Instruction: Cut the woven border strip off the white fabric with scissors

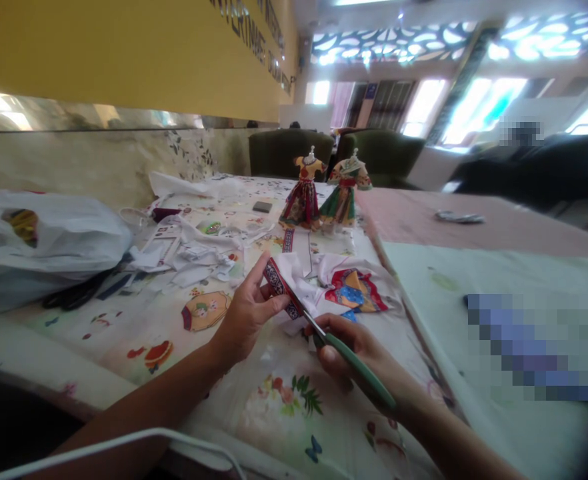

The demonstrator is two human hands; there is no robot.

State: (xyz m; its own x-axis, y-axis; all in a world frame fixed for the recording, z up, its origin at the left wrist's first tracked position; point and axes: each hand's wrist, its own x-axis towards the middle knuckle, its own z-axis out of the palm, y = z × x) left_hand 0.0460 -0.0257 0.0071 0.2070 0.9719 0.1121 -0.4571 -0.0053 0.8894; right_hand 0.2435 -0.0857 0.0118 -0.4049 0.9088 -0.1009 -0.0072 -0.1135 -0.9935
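Note:
My left hand (247, 313) pinches a piece of white fabric (294, 273) along its red and dark patterned border strip (280, 283). In my right hand (359, 347) is a pair of scissors (357, 370) with green handles. Their blades reach up and left to the border, close by my left fingertips; whether they are fully closed I cannot tell. More of the white fabric lies crumpled to the right, beside a red, blue and orange printed piece (354, 291). Left of my left hand lies a tan, bodice-shaped cut piece (207, 310).
Two small dresses on stands, one maroon (303, 200) and one green (341, 200), stand at the back. White scraps (204, 257), a plastic bag (49, 247) and dark scissors (77, 293) lie left. A white cable (149, 433) crosses the front. A blurred-out object (524, 347) is at right.

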